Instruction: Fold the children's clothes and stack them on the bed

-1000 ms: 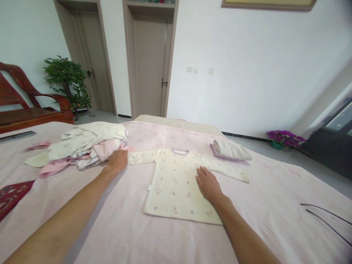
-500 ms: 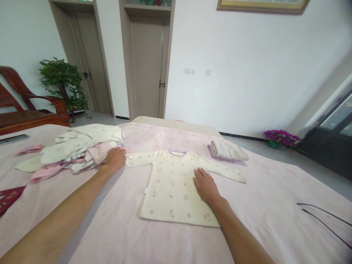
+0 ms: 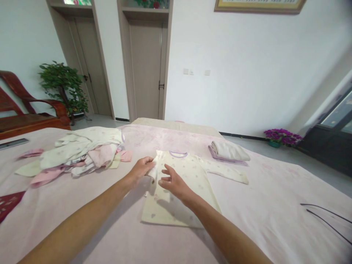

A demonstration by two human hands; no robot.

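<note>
A cream long-sleeved child's shirt (image 3: 189, 183) with a small print and a lilac neckline lies spread flat on the pink bed sheet (image 3: 118, 227). My left hand (image 3: 141, 169) pinches its left sleeve, which is lifted and bent in toward the body of the shirt. Over the shirt's left half hovers my right hand (image 3: 173, 183), fingers apart and holding nothing. The other sleeve stretches out to the right, flat on the sheet.
A heap of rumpled clothes (image 3: 82, 150) lies at the left, near a phone (image 3: 13, 143). Folded clothes (image 3: 229, 151) are stacked to the right. Two dark cords (image 3: 327, 209) reach in from the right edge. A red patterned item (image 3: 9, 203) sits at far left.
My left hand has moved right, bringing the sleeve in from its outstretched position. My right hand has lifted off the shirt's right side and shifted left.
</note>
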